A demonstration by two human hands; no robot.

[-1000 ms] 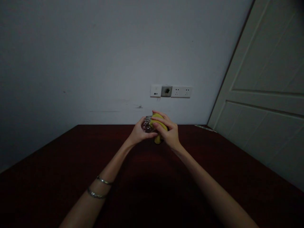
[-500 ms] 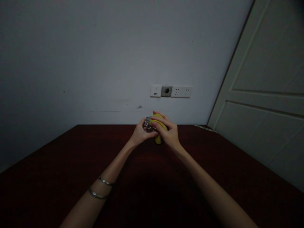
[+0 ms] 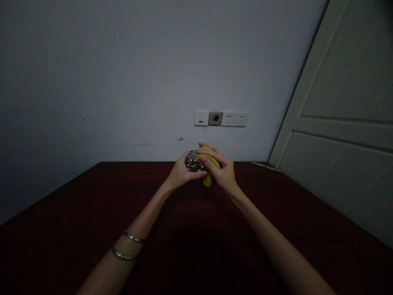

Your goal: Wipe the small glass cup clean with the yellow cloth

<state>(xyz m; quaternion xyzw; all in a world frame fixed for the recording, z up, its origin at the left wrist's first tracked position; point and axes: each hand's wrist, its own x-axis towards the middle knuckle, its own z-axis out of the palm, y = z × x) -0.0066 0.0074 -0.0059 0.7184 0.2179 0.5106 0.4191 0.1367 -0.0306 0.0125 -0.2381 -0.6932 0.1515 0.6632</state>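
My left hand (image 3: 181, 171) is wrapped around a small clear glass (image 3: 194, 162) with shiny, faceted-looking sides; its exact shape is partly hidden by the fingers. My right hand (image 3: 222, 167) grips a soft-looking yellow cloth (image 3: 208, 180) with a dark edge at its lower end. The cloth presses against the right side of the glass, and its lower part hangs below my fingers. Both hands meet above the far part of the dark red table, close to the wall.
The dark red tabletop (image 3: 92, 213) runs up to a pale wall (image 3: 138, 82). Wall sockets (image 3: 235, 119) sit just beyond my hands. A thin, pale flat strip (image 3: 265, 166) lies at the far right edge of the table, beside a panelled white door (image 3: 344, 123).
My right hand and the yellow cloth have shifted slightly to the right, leaving a little more of the glass showing. The left hand keeps its hold nearly in place.
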